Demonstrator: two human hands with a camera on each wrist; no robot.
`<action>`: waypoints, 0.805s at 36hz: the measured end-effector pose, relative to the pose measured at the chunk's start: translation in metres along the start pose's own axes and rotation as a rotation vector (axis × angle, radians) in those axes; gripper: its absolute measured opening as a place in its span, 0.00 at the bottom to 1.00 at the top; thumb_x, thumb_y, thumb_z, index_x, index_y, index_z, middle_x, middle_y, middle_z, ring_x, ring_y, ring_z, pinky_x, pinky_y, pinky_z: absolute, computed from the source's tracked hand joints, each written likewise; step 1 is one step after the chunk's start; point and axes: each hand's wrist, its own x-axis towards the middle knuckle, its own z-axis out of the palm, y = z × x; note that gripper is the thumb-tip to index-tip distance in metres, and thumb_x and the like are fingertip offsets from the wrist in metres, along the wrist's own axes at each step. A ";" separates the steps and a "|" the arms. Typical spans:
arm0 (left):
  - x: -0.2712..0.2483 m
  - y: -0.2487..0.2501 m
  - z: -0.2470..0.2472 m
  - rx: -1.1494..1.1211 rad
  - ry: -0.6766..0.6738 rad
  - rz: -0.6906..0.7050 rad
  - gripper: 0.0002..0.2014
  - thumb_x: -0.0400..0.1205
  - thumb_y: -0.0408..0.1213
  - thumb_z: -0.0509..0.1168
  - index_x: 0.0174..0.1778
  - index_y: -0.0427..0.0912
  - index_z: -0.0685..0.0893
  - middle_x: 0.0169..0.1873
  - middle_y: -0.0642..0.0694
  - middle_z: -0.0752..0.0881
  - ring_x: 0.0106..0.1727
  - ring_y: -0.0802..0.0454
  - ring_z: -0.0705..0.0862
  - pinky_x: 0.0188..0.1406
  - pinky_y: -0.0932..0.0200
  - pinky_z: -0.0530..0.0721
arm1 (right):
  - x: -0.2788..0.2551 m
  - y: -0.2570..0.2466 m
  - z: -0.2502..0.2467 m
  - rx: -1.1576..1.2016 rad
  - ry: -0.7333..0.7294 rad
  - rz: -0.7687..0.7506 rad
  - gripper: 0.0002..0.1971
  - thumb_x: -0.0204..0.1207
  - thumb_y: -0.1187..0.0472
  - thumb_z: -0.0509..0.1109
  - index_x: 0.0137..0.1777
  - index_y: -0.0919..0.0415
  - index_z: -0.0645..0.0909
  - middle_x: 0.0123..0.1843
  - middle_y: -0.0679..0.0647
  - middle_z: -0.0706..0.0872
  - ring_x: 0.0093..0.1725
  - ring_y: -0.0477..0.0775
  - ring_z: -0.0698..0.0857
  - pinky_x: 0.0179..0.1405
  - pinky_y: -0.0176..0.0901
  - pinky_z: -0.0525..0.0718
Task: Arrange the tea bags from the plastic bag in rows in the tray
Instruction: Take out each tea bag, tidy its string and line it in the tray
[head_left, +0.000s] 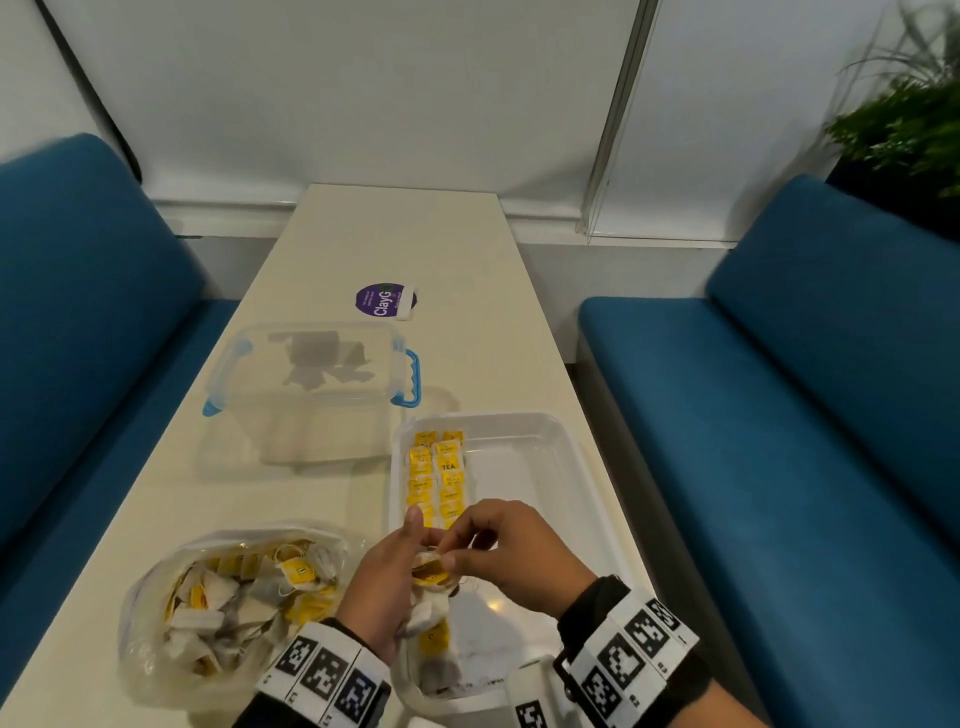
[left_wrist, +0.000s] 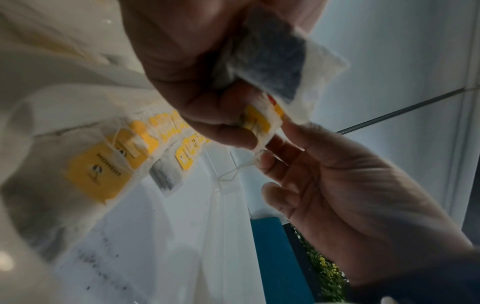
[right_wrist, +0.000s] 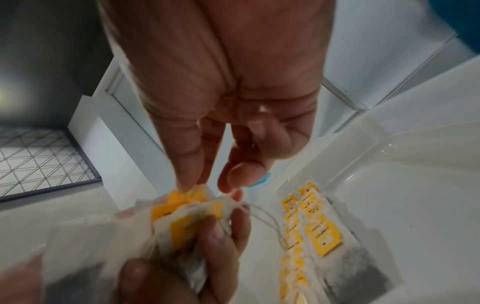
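Over the tray (head_left: 571, 441), the left hand (head_left: 384, 577) grips a clump of tea bags (head_left: 428, 571) while the right hand (head_left: 509, 551) pinches one, which next needs teasing free to extend the rows (head_left: 436, 473).

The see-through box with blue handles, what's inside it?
Inside the clear box lie some dark, flat pieces. The cloudy plastic blurs them, so I cannot tell what they are.

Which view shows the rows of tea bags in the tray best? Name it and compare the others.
The head view: the rows of tea bags lie whole along the tray's left side. The right wrist view shows them closer but cut off at the bottom edge; the left wrist view shows only blurred yellow tags behind the left hand.
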 end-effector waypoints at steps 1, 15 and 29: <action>-0.002 0.002 0.000 0.006 -0.001 0.005 0.28 0.79 0.57 0.53 0.44 0.34 0.86 0.35 0.35 0.90 0.38 0.42 0.89 0.39 0.53 0.83 | 0.000 0.001 0.000 0.015 0.009 0.000 0.14 0.71 0.63 0.76 0.32 0.42 0.80 0.35 0.41 0.82 0.31 0.36 0.78 0.37 0.26 0.78; -0.007 0.005 -0.007 -0.077 -0.028 -0.015 0.31 0.69 0.62 0.69 0.51 0.34 0.85 0.36 0.38 0.87 0.28 0.46 0.80 0.29 0.60 0.73 | 0.011 0.006 0.001 0.222 0.162 0.068 0.07 0.80 0.66 0.65 0.41 0.57 0.77 0.38 0.52 0.83 0.30 0.44 0.78 0.32 0.29 0.77; -0.005 0.003 -0.005 -0.145 -0.070 -0.020 0.15 0.73 0.37 0.68 0.46 0.27 0.83 0.29 0.40 0.85 0.23 0.52 0.79 0.21 0.62 0.76 | 0.018 0.003 0.001 0.288 0.255 0.104 0.05 0.78 0.62 0.69 0.50 0.54 0.76 0.44 0.52 0.81 0.41 0.45 0.79 0.30 0.28 0.74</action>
